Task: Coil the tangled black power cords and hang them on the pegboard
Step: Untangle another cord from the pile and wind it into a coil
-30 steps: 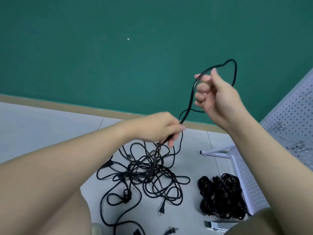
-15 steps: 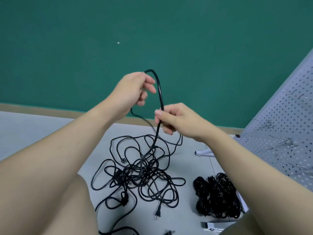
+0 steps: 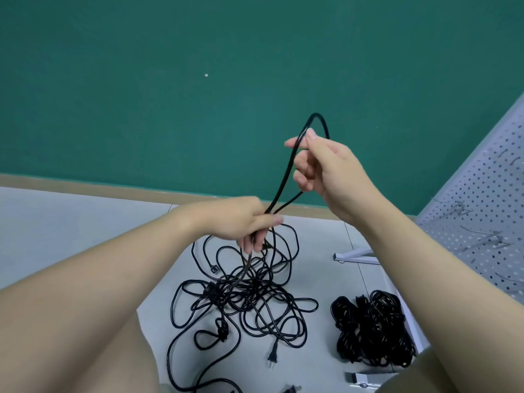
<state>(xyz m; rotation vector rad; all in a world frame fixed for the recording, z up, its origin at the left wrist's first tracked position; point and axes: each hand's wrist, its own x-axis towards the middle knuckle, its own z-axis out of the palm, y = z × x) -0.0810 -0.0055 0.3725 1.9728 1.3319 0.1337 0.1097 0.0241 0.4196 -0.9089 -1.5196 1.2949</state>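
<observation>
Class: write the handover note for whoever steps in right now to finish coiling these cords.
Left hand grips the gathered cord low; right hand pinches the top of the raised loop.
The tangled pile lies on the floor below the hands, plugs loose.
Done: a bundle of coiled cords sits by the pegboard.
Left: finish this coil, untangle the rest, hang everything; no cords show on the visible hooks.

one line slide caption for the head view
Both hands, left hand and right hand, draw a cord loop up from the floor tangle.
</observation>
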